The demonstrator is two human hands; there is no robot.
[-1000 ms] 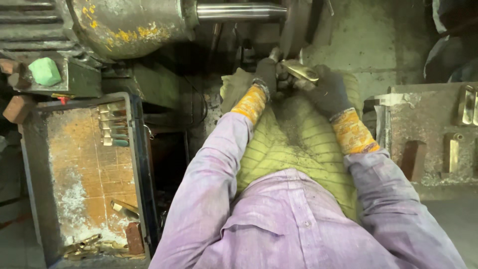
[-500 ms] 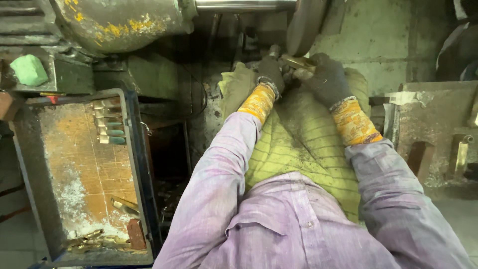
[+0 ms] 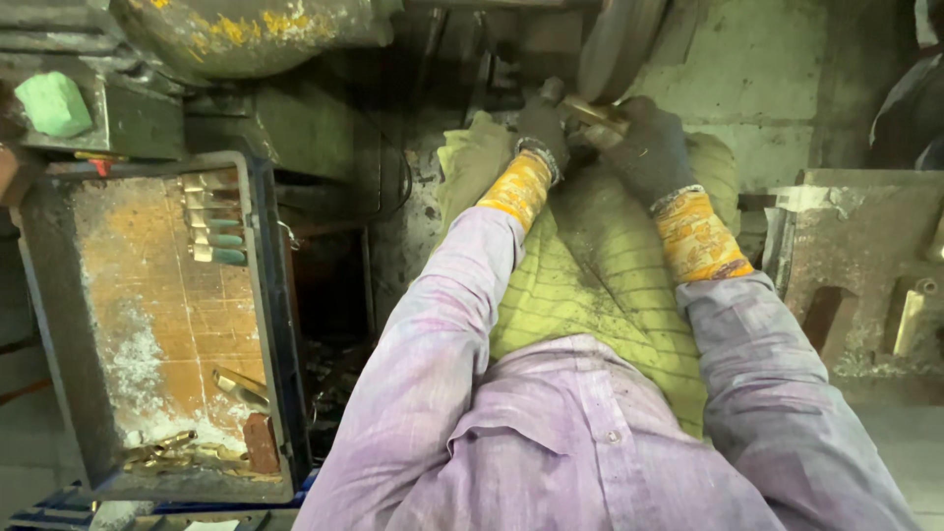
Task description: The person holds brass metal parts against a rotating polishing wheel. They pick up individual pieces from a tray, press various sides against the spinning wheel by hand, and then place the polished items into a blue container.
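Observation:
Both my hands wear dark gloves with yellow-orange cuffs. My left hand [image 3: 544,126] and my right hand [image 3: 644,147] together grip a small brass piece [image 3: 596,114], holding it against the lower rim of a grey grinding wheel [image 3: 618,44] at the top of the view. A dusty yellow-green quilted cloth [image 3: 590,285] covers my lap under the forearms. Much of the brass piece is hidden by the fingers.
A dark metal tray [image 3: 275,324] on my left holds a row of brass pieces [image 3: 214,218] and more at its near end [image 3: 187,447]. A green block [image 3: 54,103] sits on the machine body. On the right stands a dirty metal stand [image 3: 865,275] with brass parts [image 3: 907,320].
The view has drifted down and right, so the wheel and my hands sit higher in frame. My hands keep hold of the brass piece at the wheel, shifted slightly toward it.

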